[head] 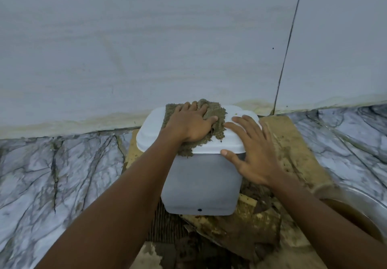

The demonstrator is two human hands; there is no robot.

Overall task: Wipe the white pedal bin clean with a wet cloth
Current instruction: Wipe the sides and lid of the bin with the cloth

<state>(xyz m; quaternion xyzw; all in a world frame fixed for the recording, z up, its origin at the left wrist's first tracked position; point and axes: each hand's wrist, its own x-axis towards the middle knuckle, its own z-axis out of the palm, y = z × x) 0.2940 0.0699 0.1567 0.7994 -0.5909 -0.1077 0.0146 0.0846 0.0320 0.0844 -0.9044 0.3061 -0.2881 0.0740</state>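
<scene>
Presses cloth [215, 111] flat onto lid [150, 128] of bin [201, 185] with left hand [188, 122]: palm down, fingers straight and spread, gripping nothing. Steadies the same lid with right hand [251, 153], fingers straight across its right side and thumb against its front rim, spread out rather than curled round anything.

Finds the bin upright and lid-down on a stained board [293, 143], backed close to the wall [146, 48]. Has the cloth spread over the lid's back and middle, one ragged corner drooping over the front rim.

Reads, by judgement, as an early stage: wiping on the lid top only. Shows bare white lid left of the cloth, and a small greenish speck [236, 113] on the lid by the right fingertips, apparently not yet wiped. Shows the bin's front wall dull but free of plain marks; hides its sides, back and pedal, so cannot say how clean those are. Leaves, most likely, the rest of the lid, its rim, the walls and the base.

Keeps a bowl [356, 193] of brown water right of the bin, probably for rinsing.
</scene>
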